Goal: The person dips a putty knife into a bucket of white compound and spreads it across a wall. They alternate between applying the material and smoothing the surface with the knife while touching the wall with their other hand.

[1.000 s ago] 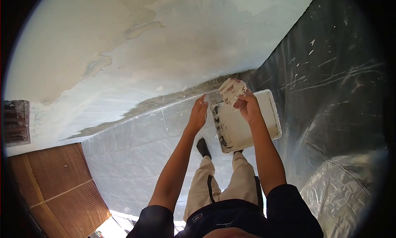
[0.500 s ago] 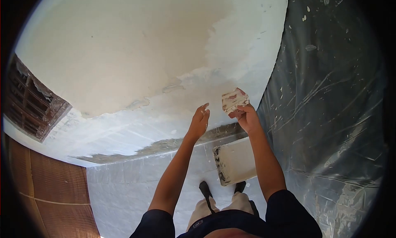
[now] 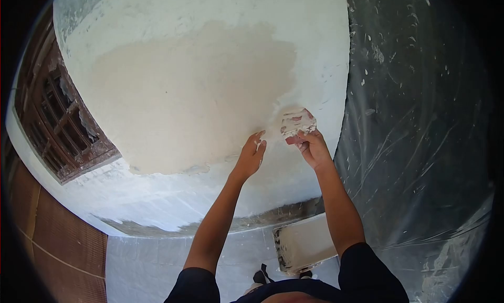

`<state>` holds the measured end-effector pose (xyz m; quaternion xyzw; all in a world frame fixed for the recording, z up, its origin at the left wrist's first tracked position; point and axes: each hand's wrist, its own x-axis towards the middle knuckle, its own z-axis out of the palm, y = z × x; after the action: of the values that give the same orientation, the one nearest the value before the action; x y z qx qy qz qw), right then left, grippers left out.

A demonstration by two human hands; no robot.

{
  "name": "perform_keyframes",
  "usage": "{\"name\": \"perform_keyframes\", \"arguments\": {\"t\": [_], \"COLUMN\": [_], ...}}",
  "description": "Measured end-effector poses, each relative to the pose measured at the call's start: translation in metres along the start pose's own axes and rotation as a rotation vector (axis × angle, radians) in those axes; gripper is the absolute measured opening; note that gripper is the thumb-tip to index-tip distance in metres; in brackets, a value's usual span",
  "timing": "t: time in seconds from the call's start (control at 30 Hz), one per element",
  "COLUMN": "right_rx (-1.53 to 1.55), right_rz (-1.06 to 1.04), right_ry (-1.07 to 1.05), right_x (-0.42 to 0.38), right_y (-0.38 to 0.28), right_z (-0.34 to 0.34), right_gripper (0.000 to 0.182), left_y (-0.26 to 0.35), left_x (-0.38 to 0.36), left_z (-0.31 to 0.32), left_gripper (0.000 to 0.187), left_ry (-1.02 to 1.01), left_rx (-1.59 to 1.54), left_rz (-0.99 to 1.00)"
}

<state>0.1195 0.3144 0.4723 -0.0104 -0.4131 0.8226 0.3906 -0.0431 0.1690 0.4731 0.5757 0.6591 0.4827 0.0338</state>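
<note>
My right hand [image 3: 314, 147] grips a flat red scraper [image 3: 298, 125] by its lower edge, its face smeared with pale, wet plaster. To its left, my left hand [image 3: 252, 155] is raised with thumb and fingers apart, nothing between them, and whitish plaster on the fingertips. Both hands are in front of a pale wall [image 3: 157, 93] that bears a large beige damp-looking patch. Whether either hand touches the wall cannot be told.
A plaster-smeared rectangular tray [image 3: 307, 244] is on the grey floor sheet [image 3: 157, 256] near my feet. Dark plastic sheeting [image 3: 409, 135] hangs at the right. A brown barred window [image 3: 65, 124] and a brown woven panel [image 3: 65, 224] are at the left.
The view has tilted upward, so the wall patch, window and tray appear lower. Both hands keep nearly the same place in view, the right still holding the scraper.
</note>
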Motion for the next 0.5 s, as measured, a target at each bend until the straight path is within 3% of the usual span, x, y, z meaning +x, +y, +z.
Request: {"name": "perform_keyframes", "arguments": {"t": [0.37,0.5], "right_rx": [-0.16,-0.254], "right_rz": [-0.119,-0.177], "right_ry": [-0.077,-0.112], "right_x": [0.038,0.049], "right_y": [-0.074,-0.087], "right_z": [0.069,0.106], "right_gripper": [0.028,0.022], "left_y": [0.085,0.106], "left_x": [0.065,0.081], "left_z": [-0.075,-0.119], "left_gripper": [0.039,0.037], "left_ry": [0.161,0.297], "left_rx": [0.076,0.316], "left_rz": [0.204,0.389]}}
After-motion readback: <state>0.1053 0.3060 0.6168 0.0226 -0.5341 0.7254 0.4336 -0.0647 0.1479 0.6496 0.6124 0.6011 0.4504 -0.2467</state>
